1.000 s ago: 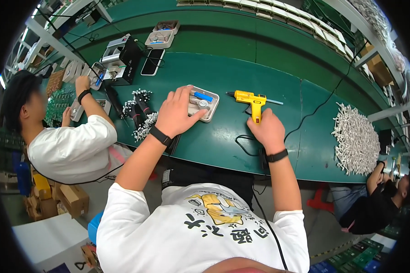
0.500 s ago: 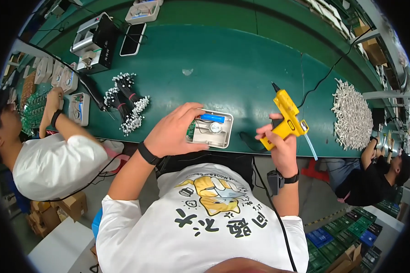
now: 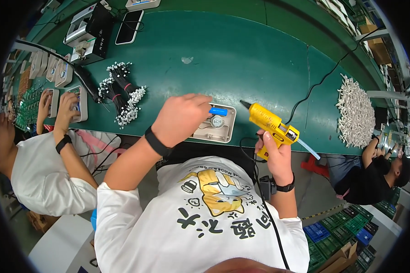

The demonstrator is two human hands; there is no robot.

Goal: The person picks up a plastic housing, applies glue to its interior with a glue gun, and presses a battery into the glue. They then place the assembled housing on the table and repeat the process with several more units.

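While clutching glue gun (image 3: pixel 269 121) tight in R hand (image 3: pixel 278 157), w/ L hand (image 3: pixel 181 119) over 1 tray (image 3: pixel 224 134) nr worktop's (image 3: pixel 200 36) front edge (can't tell if gripping), prob. prepping to glue, so next needs careful nozzle (image 3: pixel 245 104) aim.

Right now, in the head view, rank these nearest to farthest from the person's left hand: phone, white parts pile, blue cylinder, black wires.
1. Blue cylinder: just right
2. Black wires: left
3. Phone: upper left
4. White parts pile: far right
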